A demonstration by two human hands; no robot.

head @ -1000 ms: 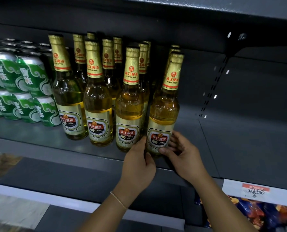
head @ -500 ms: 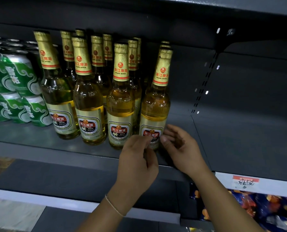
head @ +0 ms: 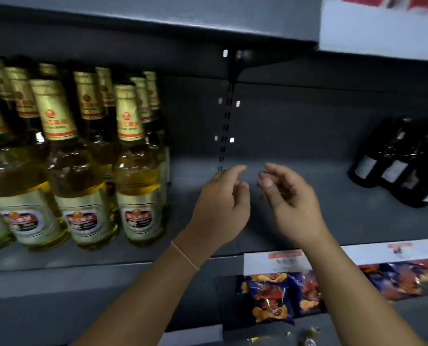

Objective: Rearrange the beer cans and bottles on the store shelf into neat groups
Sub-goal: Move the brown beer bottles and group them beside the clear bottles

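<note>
The clear-glass bottles of golden beer w/ gold-foil necks (head: 78, 171) are seen grouped upright in tight rows at the left of the dark grey metal shelf (head: 307, 221), front labels facing out; that group looks done. The left hand (head: 220, 208) and right hand (head: 290, 203) are held side by side over bare shelf, apart from the bottles, fingers loosely curled, nothing gripped in either. Dark glass bottles w/ pale labels (head: 407, 166) are seen far right, blurred; whether they need tidying can't be told. No cans are in view. Est. partway through; the dark bottles are probably next.
</note>
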